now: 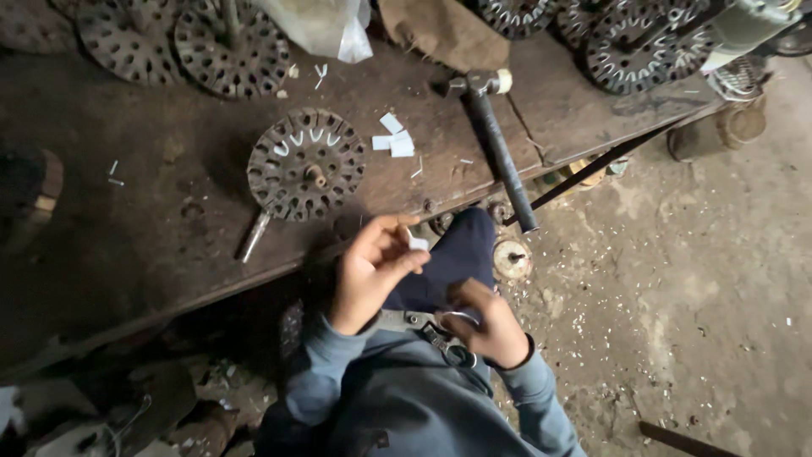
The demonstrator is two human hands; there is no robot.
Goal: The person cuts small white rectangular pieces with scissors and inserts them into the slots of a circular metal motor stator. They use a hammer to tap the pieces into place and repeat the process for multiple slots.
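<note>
Head view, looking down past a grey sleeve. Left hand (372, 267): thumb and fingers pinched on a small white paper slip (418, 243), held just near of the workbench (169, 237) edge. Right hand (491, 326): closed round the handles of scissors (427, 326), low over the lap. On the bench: slotted metal disc (306, 163) with white slips in its slots, loose white slips (394, 140) to its right, hammer (499, 144) farther right.
</note>
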